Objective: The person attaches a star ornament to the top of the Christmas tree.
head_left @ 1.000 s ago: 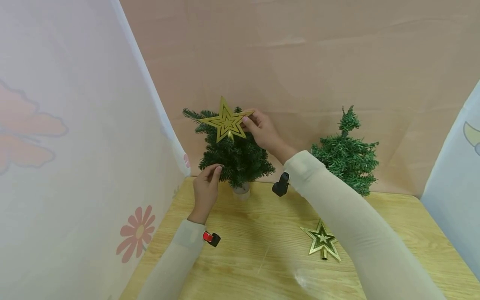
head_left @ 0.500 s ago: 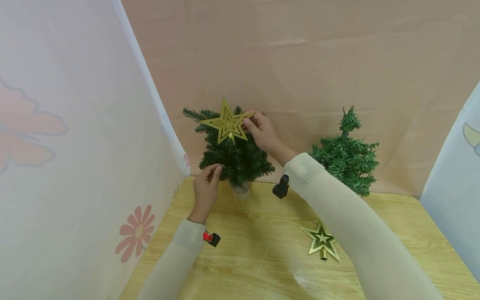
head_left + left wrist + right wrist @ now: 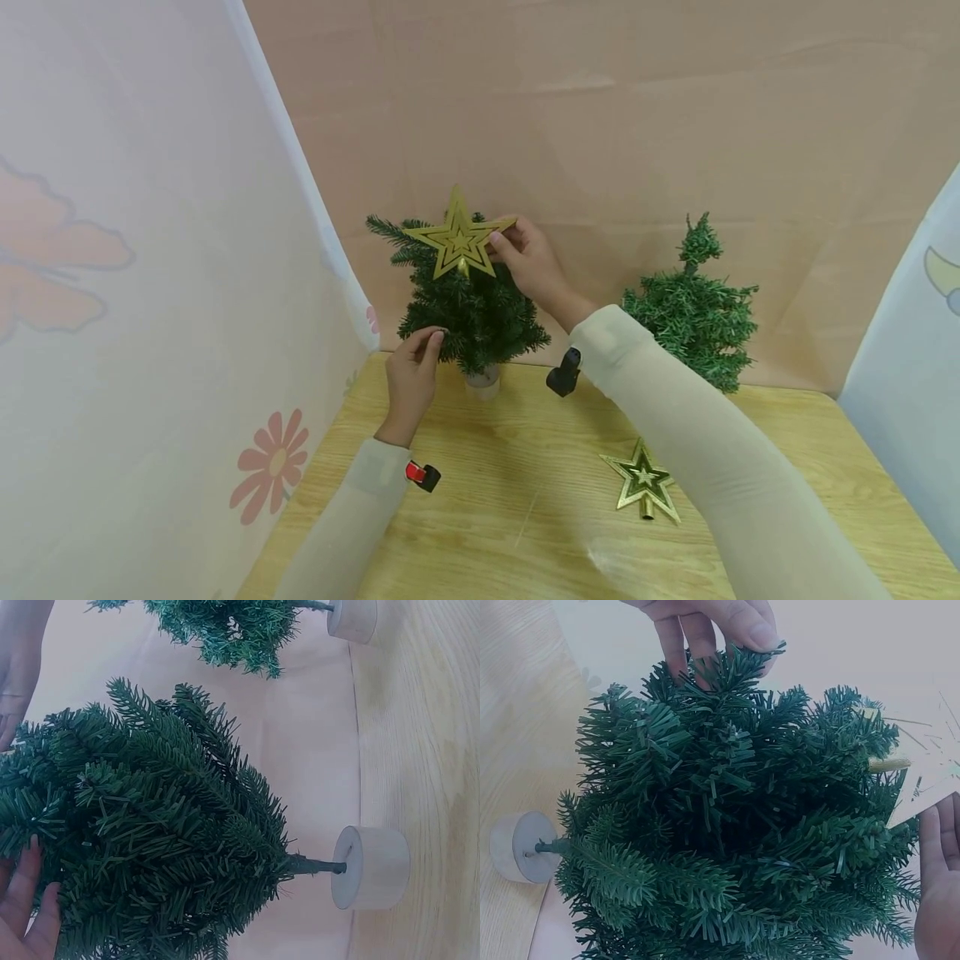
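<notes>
And there's the gold star [image 3: 460, 242], pinched by its right-hand point between the thumb and fingers of the right hand [image 3: 536, 262], the rest of it reaching out to that hand's left. It's a handsome five-pointer, flat and matte, star outlines nested one inside another, face turned to the wearer, with a shiny little socket at the bottom. That socket sits right in against the top of the dark green tree [image 3: 480, 321]; whether a twig is inside it, I can't tell. Lower down, the left hand [image 3: 412, 375] has thumb and fingers closed on the tip of a branch, with the tree's pale round base [image 3: 483, 383] just to that hand's right. Now look at the crowding: bushy needles all around the socket, one long branch [image 3: 390, 229] poking out past the star's left point, and the star itself covering part of the treetop. Off to the right of the right hand stands a second, brighter green tree [image 3: 693, 325], partly blocked by the right sleeve [image 3: 697, 433]. Nearer the wearer from that hand, a glossier gold star [image 3: 643, 477] lies on the wooden table [image 3: 465, 508], just beside that same sleeve in the head view.
</notes>
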A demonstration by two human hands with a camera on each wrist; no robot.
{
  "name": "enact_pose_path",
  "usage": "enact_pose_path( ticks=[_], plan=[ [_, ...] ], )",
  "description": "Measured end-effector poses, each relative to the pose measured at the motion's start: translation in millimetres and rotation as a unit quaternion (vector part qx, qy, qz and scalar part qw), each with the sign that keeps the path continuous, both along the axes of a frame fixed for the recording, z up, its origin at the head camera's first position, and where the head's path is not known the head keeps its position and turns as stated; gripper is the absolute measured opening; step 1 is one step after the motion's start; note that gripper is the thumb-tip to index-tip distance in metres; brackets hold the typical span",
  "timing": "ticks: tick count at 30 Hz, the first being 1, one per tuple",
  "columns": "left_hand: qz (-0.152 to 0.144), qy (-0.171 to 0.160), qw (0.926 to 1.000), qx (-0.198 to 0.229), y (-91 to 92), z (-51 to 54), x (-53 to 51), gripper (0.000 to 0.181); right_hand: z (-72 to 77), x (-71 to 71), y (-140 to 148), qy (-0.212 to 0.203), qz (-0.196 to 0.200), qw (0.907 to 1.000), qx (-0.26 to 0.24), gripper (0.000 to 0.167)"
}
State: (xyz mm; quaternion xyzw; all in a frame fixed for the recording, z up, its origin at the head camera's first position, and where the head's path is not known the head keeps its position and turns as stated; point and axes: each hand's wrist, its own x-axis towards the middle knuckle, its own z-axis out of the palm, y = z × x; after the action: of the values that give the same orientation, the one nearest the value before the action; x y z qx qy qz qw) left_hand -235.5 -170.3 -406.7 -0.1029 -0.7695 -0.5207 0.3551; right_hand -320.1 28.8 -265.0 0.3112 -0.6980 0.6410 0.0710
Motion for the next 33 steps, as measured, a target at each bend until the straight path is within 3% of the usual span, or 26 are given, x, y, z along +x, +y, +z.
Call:
enact_pose_path(
  ticks=[8, 17, 22, 30, 33],
  plan=[
    [0.000, 0.002, 1.0000, 0.003, 0.0, 0.5, 1.2, 0.025, 1.6, 2.3, -2.3, -0.001, -0.005, 0.9999, -0.012, 0.022],
    [-0.011, 0.001, 0.9998, 0.014, 1.1, -1.0, 0.0, 0.020, 4.8, 6.6, -5.9, -0.020, -0.035, 0.9992, 0.001, 0.023],
    [-0.001, -0.010, 0.9999, 0.014, 3.0, -1.2, -0.2, 0.019, 7.1, 8.4, -7.2, -0.033, -0.055, 0.9978, 0.015, 0.025],
    [-0.006, -0.010, 0.9998, 0.016, 13.0, 24.2, 22.3, 0.019, 8.9, 6.8, -11.7, -0.061, -0.079, 0.9948, 0.018, 0.022],
    [-0.005, -0.009, 0.9999, 0.009, 13.4, 27.3, 24.8, 0.019, 8.8, 5.5, -13.3, -0.072, -0.086, 0.9936, 0.006, 0.019]
  ],
)
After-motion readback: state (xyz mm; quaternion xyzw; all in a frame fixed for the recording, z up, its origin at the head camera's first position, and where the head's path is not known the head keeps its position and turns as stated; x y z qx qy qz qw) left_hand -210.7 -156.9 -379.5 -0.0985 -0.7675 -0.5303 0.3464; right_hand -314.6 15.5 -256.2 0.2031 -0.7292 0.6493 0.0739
